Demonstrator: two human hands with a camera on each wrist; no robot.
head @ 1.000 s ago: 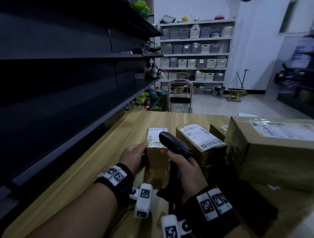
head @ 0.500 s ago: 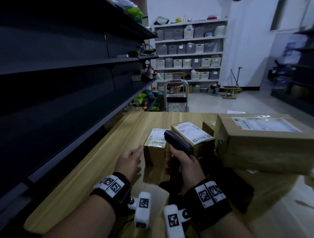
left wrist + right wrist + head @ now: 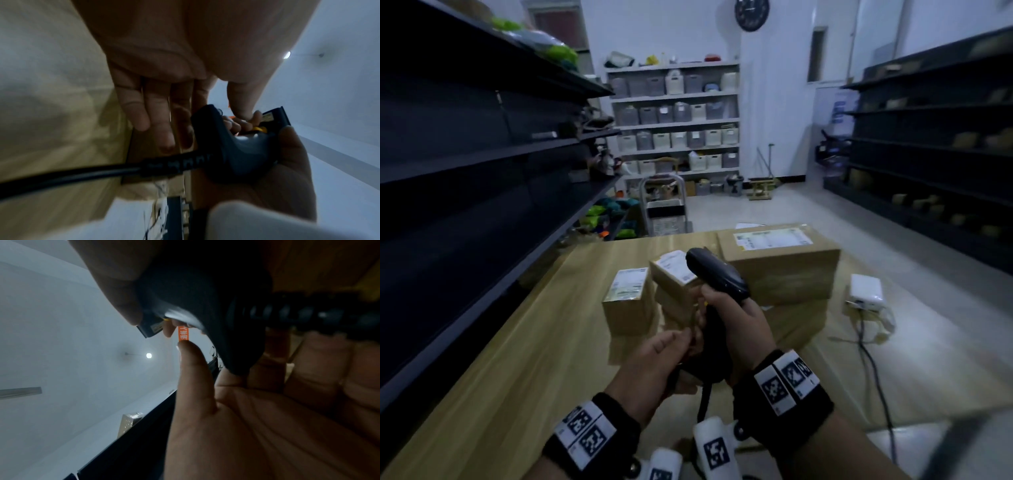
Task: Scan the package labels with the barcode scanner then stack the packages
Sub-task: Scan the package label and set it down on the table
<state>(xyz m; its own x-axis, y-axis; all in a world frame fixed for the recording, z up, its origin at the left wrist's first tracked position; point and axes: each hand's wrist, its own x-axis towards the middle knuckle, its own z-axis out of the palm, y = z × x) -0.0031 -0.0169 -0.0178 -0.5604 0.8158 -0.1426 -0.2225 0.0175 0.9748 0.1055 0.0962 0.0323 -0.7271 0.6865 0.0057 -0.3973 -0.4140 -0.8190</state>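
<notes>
My right hand (image 3: 722, 310) grips the handle of the black barcode scanner (image 3: 717, 274), which is raised over the packages with its head pointing away from me. My left hand (image 3: 685, 339) lies with straight fingers (image 3: 162, 123) beside the handle's base, its thumb near an orange tag (image 3: 183, 333). The scanner's cable (image 3: 82, 175) runs back under my left wrist. Three labelled cardboard packages stand on the wooden table (image 3: 534, 342): a small box (image 3: 625, 305), a medium box (image 3: 671, 277) partly hidden by the scanner, and a large box (image 3: 777, 263).
Dark shelving (image 3: 465, 205) runs close along the table's left side, and more dark shelves (image 3: 935, 154) stand at the right. A white device (image 3: 866, 291) with cables lies right of the large box. A trolley (image 3: 664, 205) stands beyond the table's far edge.
My left hand has let go of the small box and come back to the scanner's handle. The scanner has risen and now points further out. My head view has lifted.
</notes>
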